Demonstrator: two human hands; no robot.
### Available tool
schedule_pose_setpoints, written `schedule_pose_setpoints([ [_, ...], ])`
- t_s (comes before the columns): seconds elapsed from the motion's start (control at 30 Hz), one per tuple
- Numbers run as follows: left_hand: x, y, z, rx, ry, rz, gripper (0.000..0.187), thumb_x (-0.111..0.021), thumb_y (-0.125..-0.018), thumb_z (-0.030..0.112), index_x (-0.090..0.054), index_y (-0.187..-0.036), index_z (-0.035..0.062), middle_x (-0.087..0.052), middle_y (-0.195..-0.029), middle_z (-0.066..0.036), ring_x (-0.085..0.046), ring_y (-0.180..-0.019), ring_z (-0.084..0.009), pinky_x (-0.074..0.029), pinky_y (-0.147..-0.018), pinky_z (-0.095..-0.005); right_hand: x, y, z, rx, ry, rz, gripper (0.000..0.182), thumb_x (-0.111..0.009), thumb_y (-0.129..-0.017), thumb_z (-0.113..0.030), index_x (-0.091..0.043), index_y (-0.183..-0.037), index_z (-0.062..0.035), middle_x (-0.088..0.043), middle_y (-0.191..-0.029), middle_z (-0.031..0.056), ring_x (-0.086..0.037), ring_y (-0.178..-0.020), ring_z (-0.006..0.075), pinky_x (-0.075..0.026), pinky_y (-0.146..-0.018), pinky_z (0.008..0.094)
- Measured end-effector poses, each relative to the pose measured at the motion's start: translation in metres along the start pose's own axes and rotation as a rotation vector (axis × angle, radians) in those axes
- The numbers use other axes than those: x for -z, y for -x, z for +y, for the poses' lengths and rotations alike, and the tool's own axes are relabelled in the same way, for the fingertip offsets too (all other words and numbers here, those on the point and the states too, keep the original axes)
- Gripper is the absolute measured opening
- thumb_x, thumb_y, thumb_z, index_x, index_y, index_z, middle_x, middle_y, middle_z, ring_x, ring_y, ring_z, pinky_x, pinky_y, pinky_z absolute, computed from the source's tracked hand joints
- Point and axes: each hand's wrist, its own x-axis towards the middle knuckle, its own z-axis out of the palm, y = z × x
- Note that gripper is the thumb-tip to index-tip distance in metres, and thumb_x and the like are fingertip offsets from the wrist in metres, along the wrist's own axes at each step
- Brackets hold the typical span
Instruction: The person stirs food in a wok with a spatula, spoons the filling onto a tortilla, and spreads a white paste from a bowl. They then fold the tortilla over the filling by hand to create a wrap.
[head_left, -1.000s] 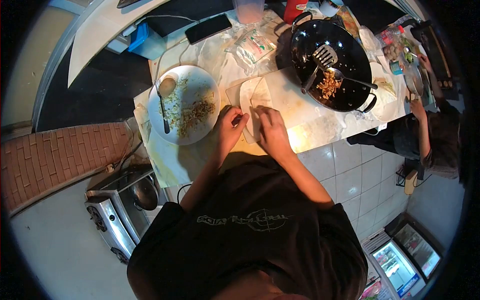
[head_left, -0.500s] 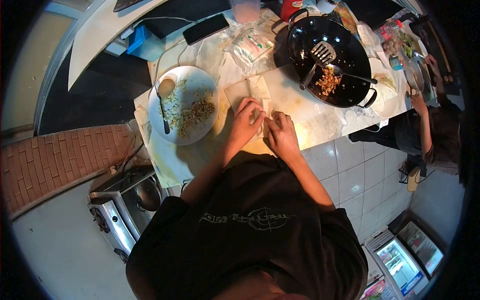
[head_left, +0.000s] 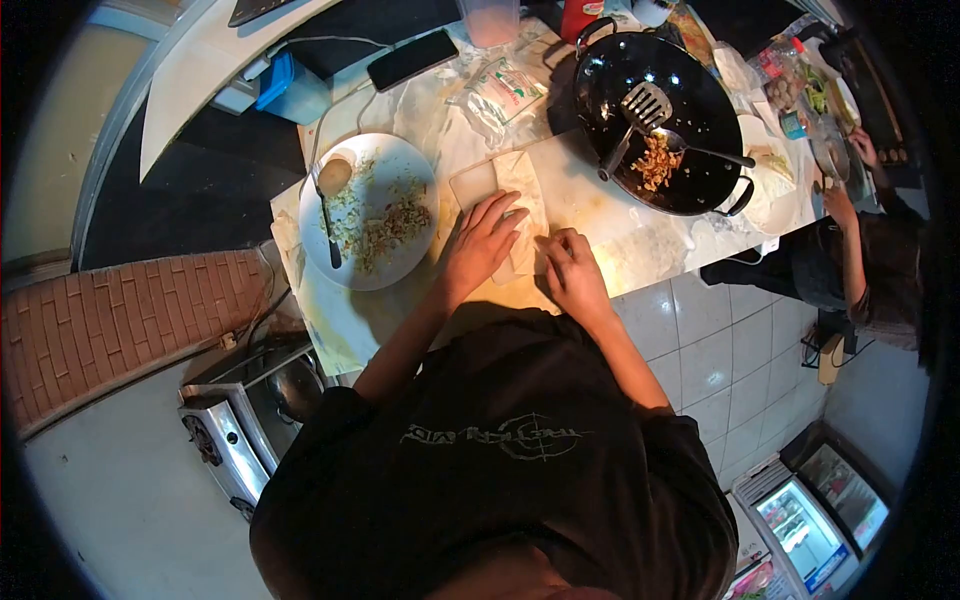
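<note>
A pale, flat folded wrapper (head_left: 519, 178) lies lengthwise on a light board (head_left: 572, 165) in front of me. The fingers of my left hand (head_left: 487, 238) are spread, with their tips on the wrapper's left side. Close to the wrapper's lower right edge is my right hand (head_left: 572, 268), its fingers curled; whether they pinch anything is too small to tell. To the left, a white plate (head_left: 312, 215) bears chopped greens and browned filling (head_left: 398, 222), with a spoon (head_left: 334, 178) resting at its left side.
A black wok (head_left: 700, 95) holds a slotted spatula (head_left: 645, 108), a spoon and browned bits. Beyond the board lie a plastic packet (head_left: 505, 90) and a phone (head_left: 412, 60). At the right, another person's hands (head_left: 840, 208) are near bowls and a bottle.
My left hand has moved slightly left and its fingers have flattened and spread over the wrapper. My right hand has drawn apart from it, a little to the right and down.
</note>
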Motion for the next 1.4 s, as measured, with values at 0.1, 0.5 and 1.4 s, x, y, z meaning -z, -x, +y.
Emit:
schedule_pose_setpoints([
  [0.1,-0.001,0.001,0.0,0.038,0.033,0.002,0.036,-0.061,-0.09,0.015,-0.057,-0.125,0.0092,-0.047,-0.139,-0.01,-0.045,-0.128,-0.0292,-0.036,-0.104,-0.0417,0.0,0.002,-0.004,0.022,-0.025,-0.037,0.026,-0.063,-0.081,-0.002,-0.063,-0.107,-0.0001,-0.053,-0.104,0.0148,-0.055,-0.096,0.0328,-0.047,-0.087,0.0409],
  [0.5,0.021,0.019,0.026,0.249,0.277,0.248,0.041,-0.063,-0.088,0.008,-0.051,-0.127,0.0043,-0.046,-0.13,-0.018,-0.048,-0.121,-0.0373,-0.041,-0.1,-0.043,0.021,-0.004,-0.04,0.065,-0.132,0.026,0.01,-0.062,-0.086,-0.006,-0.063,-0.094,-0.001,-0.054,-0.102,0.0145,-0.056,-0.095,0.0335,-0.047,-0.085,0.0407],
  [1.4,-0.053,0.303,0.366,1.191,-0.297,1.72,0.026,-0.061,-0.092,0.007,-0.056,-0.118,0.0034,-0.052,-0.113,-0.01,-0.058,-0.094,-0.0181,-0.049,-0.079,-0.0301,-0.01,0.148,-0.169,1.154,-0.539,-1.267,0.014,-0.056,-0.092,-0.007,-0.06,-0.105,-0.0028,-0.059,-0.108,0.0147,-0.059,-0.096,0.0257,-0.047,-0.082,0.034],
])
